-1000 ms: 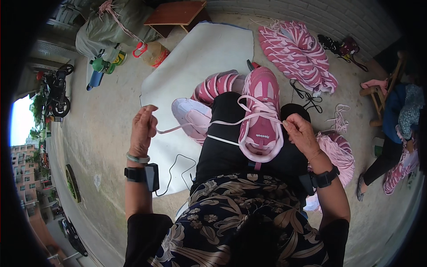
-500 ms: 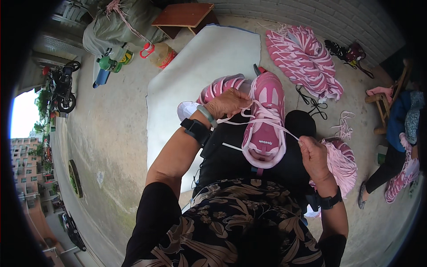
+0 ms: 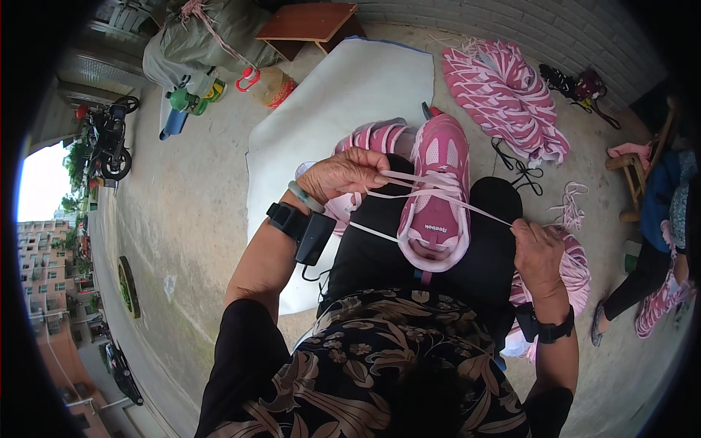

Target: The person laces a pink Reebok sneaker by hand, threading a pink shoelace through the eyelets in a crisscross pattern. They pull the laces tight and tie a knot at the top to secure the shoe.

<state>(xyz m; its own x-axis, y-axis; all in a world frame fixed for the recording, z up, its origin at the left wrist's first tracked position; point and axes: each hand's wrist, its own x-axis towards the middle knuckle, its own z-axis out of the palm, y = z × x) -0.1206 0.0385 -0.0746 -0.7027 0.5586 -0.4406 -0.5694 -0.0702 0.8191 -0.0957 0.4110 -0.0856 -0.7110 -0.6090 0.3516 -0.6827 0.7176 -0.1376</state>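
Note:
A pink sneaker (image 3: 440, 157) rests on my dark-trousered lap, its heel opening toward me. Pale pink shoelaces (image 3: 431, 191) cross over its upper and stretch out to both sides. To the left of the shoe, my left hand (image 3: 345, 172) pinches the lace between thumb and fingers, drawn away from the eyelets. On the other side, my right hand (image 3: 538, 252) is closed on the other lace end, which runs taut from the shoe. A loose strand hangs below my left hand toward the shoe's heel.
Rows of pink shoe pieces (image 3: 504, 98) lie at the far right, others (image 3: 376, 137) on a white sheet (image 3: 328, 91). A bundle of pink laces (image 3: 569, 204) lies on the concrete. Bottles (image 3: 269, 86) and a small brown table (image 3: 307, 25) stand far left. Another person (image 3: 657, 233) is at right.
My left hand has pulled left, away from the shoe, drawing out the lace. My right hand has moved slightly right and down, keeping its lace taut.

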